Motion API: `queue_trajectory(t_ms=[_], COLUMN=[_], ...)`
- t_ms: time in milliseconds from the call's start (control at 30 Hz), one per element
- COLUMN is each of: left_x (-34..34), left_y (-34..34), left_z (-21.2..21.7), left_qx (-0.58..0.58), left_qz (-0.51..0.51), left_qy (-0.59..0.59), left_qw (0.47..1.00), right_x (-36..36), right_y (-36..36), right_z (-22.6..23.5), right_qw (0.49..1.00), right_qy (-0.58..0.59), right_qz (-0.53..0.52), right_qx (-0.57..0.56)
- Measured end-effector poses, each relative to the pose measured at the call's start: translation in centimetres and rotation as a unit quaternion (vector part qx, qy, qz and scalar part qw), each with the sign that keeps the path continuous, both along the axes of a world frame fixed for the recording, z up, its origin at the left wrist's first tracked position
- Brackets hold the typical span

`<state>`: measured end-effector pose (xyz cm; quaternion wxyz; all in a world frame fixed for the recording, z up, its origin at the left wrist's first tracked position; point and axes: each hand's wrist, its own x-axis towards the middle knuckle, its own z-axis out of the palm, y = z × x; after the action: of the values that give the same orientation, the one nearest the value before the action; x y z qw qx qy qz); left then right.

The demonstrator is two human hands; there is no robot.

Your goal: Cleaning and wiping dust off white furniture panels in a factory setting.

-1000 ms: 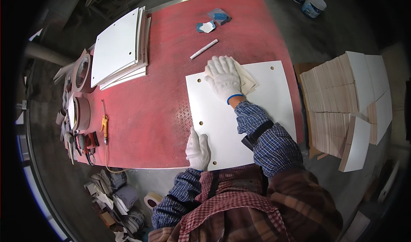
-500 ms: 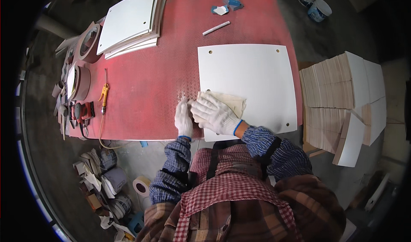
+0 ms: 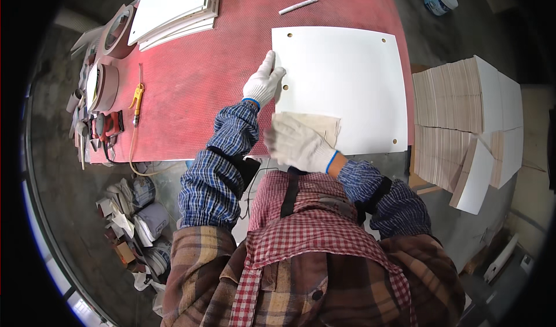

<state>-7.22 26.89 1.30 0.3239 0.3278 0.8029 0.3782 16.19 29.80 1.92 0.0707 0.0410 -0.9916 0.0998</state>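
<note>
Here the white panel lies flat on the red table, its near edge at the table's front rim; the left hand, gloved, rests flat on the panel's left edge beside a drilled hole, holding nothing; the right hand, gloved, presses a folded beige cloth onto the panel's near left corner. The step in hand appears to be wiping the panel face; the next stroke calls for steady downward pressure from the left hand while the cloth travels across the panel toward its far right corner.
</note>
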Motion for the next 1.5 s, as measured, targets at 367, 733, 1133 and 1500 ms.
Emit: queue_trajectory(t_ms=[367,733,1133,1500], left_x=[0.6,14.8,14.8,14.7], left_y=[-1.3,-12.1,-11.8,-11.8], left_z=[-0.6,-3.2,-5.0,-4.8], left_qx=[0.035,0.12,0.143,0.129], left_qz=[0.021,0.195,0.162,0.13], left_qy=[-0.043,0.085,0.077,0.123], left_qw=[0.998,0.97,0.973,0.975], right_x=[3.7,-5.5,-12.8,-7.8], right_y=[3.2,5.0,22.4,25.3], right_z=[0.1,-1.0,-2.9,-2.7], right_qw=[0.988,0.988,0.958,0.857], right_qy=[-0.057,0.063,0.025,-0.029], right_qz=[0.108,0.138,-0.279,-0.5], right_qx=[-0.097,-0.009,0.055,0.12])
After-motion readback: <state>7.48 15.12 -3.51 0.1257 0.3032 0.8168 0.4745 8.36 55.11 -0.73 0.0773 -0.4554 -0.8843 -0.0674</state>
